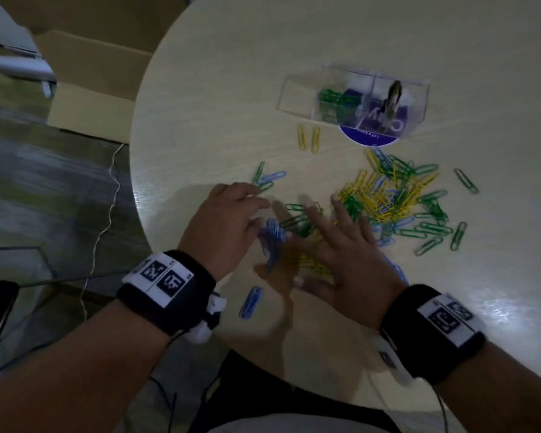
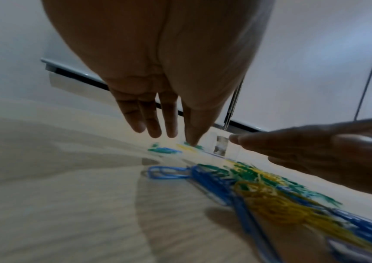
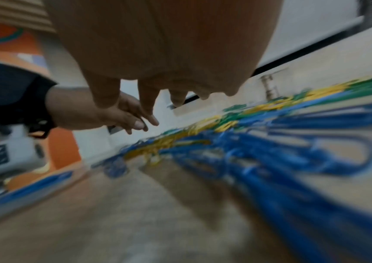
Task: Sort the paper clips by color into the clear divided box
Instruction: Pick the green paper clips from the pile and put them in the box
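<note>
Round table (image 1: 200,89) strewn w/ mixed clips; sorting barely begun. Left hand (image 1: 228,226) & right hand (image 1: 341,254) spread, nothing held; blue clips (image 1: 270,239) likely to be gathered next for clear divided box (image 1: 297,95).

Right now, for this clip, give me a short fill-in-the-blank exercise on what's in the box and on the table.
1. The clips already in the box are all ____.
2. The two clips lying side by side just in front of the box are ____.
3. The lone clip between the wrists, nearest the table edge, is ____.
4. Both hands, left and right, have their fingers ____ over the pile.

Missing words: green; yellow; blue; spread
</note>
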